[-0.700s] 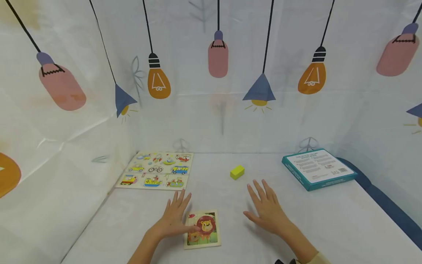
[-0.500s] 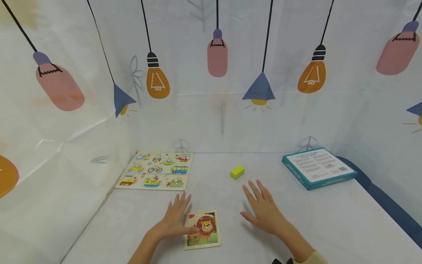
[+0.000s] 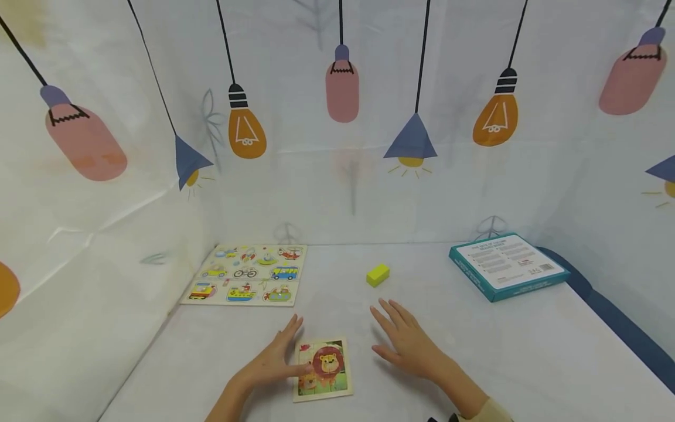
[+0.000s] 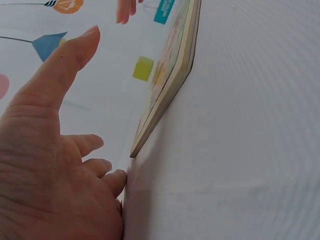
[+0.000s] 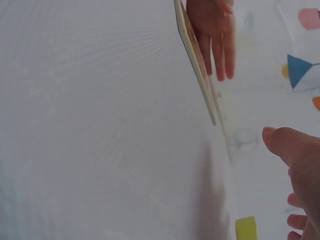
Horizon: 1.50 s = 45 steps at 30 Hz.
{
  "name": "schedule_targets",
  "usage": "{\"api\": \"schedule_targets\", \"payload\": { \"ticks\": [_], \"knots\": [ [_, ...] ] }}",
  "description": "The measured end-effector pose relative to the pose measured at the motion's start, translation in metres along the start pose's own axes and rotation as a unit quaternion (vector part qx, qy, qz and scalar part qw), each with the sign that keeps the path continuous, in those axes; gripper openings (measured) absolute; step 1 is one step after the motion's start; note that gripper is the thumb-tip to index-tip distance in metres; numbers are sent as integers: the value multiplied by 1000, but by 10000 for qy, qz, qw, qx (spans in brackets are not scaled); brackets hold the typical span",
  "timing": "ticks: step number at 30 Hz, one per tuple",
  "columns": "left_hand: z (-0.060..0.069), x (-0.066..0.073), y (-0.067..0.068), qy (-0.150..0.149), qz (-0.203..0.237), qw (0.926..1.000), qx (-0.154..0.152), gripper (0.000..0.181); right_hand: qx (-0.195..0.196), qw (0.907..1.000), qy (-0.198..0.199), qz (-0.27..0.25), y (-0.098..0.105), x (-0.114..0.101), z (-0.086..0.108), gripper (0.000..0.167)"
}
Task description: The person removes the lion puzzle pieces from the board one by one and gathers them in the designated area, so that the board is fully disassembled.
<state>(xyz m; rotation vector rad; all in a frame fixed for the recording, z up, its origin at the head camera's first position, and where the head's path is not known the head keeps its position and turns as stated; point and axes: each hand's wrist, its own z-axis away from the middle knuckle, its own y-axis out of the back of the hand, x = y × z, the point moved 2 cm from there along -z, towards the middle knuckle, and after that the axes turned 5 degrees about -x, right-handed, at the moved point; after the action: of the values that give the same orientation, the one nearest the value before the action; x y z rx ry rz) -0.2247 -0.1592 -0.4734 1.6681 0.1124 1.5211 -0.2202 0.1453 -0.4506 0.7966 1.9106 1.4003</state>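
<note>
A small wooden lion puzzle (image 3: 331, 375) lies flat on the white table near its front. My left hand (image 3: 271, 360) is at the puzzle's left side, its thumb over the picture's left part and its fingers spread. In the left wrist view that thumb (image 4: 67, 60) stands clear of the puzzle board (image 4: 167, 75), holding nothing. To the right of the puzzle my right hand (image 3: 408, 346) hovers with fingers spread, apart from it and holding nothing. Beyond the hands sits a yellow block (image 3: 378, 275), touched by neither.
A vehicle puzzle board (image 3: 245, 275) lies at the back left. At the back right is a teal box (image 3: 508, 266) with a white printed face. White curtains with printed lamps (image 3: 411, 140) stand behind and beside the table.
My right hand has moved left and slightly nearer, closer to the lion puzzle. The left hand's fingers have drawn slightly nearer. The head view has shifted a little.
</note>
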Motion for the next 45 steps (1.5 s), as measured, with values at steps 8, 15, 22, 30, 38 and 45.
{"api": "schedule_targets", "payload": {
  "ticks": [8, 15, 22, 30, 38, 45],
  "knots": [
    [-2, 1, 0, -206, 311, 9992, -111, 84, -305, 9941, 128, -1037, -11, -8, -13, 65],
    [-3, 0, -6, -306, 498, 9980, -259, 72, -429, 9856, 273, -1613, -23, -21, -19, 63],
    [-5, 3, -5, -396, 318, 9986, -171, 69, -338, 9820, 154, -1853, -32, -30, -24, 56],
    [-3, 5, -6, -517, 300, 9982, -49, 61, -222, 9869, -35, -1600, -49, -45, -20, 47],
    [-2, 3, -14, -921, -101, 9956, -109, 54, 136, 9913, 82, -1306, -52, -52, -15, 42],
    [-2, 2, -11, -931, -314, 9946, -322, 43, 346, 9945, 288, -944, -55, -54, -20, 38]
  ]
}}
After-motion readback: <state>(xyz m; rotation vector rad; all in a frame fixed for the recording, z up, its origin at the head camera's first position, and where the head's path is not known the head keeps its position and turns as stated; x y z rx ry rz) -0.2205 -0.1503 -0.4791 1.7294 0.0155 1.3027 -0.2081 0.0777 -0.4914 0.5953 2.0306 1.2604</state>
